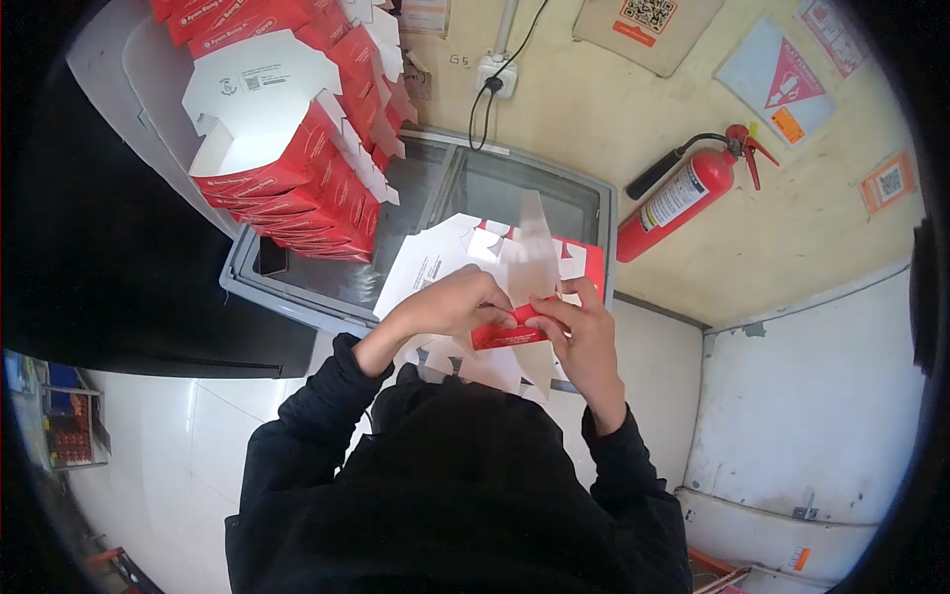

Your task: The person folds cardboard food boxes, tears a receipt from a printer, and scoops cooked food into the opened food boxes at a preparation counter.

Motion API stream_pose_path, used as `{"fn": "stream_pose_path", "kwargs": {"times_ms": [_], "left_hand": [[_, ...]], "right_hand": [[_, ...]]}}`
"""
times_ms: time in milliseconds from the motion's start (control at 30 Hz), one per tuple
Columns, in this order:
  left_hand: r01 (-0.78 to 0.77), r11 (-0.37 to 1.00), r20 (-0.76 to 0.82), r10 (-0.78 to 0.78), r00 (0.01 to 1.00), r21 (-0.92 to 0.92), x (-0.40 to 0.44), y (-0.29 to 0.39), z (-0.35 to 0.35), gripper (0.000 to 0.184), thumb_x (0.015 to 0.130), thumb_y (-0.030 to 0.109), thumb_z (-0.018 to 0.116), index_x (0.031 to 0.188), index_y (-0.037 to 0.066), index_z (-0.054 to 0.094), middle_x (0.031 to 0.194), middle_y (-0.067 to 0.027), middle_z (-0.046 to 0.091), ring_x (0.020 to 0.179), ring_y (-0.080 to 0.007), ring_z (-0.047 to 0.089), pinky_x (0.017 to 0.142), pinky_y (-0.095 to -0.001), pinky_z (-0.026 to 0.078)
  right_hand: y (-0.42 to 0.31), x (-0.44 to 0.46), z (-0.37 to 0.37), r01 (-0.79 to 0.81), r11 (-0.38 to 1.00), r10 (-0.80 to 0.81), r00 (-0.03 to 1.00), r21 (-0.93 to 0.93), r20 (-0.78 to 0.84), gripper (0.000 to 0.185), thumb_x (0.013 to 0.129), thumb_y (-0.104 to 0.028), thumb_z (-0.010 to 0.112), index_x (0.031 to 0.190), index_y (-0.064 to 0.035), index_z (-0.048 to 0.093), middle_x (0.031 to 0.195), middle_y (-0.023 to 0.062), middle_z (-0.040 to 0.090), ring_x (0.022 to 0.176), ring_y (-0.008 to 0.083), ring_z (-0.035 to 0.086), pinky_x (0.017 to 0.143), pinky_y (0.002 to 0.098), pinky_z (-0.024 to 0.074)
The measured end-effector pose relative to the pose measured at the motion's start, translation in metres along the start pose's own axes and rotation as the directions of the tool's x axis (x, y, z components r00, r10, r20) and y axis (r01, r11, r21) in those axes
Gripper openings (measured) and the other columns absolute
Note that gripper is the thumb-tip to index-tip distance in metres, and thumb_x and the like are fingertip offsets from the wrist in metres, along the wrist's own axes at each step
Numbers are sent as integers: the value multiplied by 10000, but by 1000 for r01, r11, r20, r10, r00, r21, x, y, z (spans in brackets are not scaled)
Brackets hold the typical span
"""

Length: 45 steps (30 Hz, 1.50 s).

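Note:
Between my two hands is a red and white cardboard food box (508,335), partly folded, with a pale flap standing up on its far side. My left hand (457,300) pinches its red edge from the left, fingers closed. From the right, my right hand (579,332) grips the same red panel between thumb and fingers. Under and behind it lie flat box blanks (426,259), white side up, on the glass-topped chest freezer (327,306). My hands hide part of the folded corner.
A tall stack of nested red boxes (287,188) stands on the freezer's left part. A fire extinguisher (683,203) hangs on the wall at right. A power socket (496,76) with a black cable is above the freezer. A white door panel (792,406) is at right.

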<state>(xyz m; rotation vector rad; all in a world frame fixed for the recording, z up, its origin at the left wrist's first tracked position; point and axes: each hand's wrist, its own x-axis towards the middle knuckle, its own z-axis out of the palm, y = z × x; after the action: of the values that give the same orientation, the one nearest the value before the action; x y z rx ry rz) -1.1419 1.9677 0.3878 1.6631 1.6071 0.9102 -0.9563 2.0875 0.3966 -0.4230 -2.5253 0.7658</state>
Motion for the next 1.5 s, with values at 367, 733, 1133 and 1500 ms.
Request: {"fn": "stream_pose_path", "kwargs": {"times_ms": [367,733,1133,1500], "left_hand": [[50,989,7,-50,999,-136,-16,-9,2,206,868,171,690,958,-12,713,687,-178,650,553,-162,507,598,-316,441],[60,904,-226,-169,959,-423,-51,-26,-1,359,948,302,619,1113,-11,684,768,-128,711,627,-196,619,710,-261,478],[49,991,-766,-125,631,-121,-89,23,36,259,863,116,669,1111,40,680,1035,-126,684,932,-198,618,842,-326,465],[193,948,-739,59,671,251,-120,70,22,304,894,155,617,1191,92,616,1080,-74,624,944,-244,480,874,-362,323]], "right_hand": [[21,32,-8,197,980,-187,954,-20,233,257,803,-238,730,1035,-128,734,1168,149,609,870,309,675,776,378,536],[-1,38,15,210,970,-176,953,-119,245,259,946,-324,557,971,-66,560,1024,184,611,804,388,646,685,445,528],[-34,34,4,86,971,-146,953,225,265,202,946,-217,570,913,-22,533,893,226,549,742,414,561,669,471,448],[-82,35,7,142,885,-236,958,443,165,104,917,-123,615,926,-27,575,824,148,596,671,271,626,604,339,488]]}}
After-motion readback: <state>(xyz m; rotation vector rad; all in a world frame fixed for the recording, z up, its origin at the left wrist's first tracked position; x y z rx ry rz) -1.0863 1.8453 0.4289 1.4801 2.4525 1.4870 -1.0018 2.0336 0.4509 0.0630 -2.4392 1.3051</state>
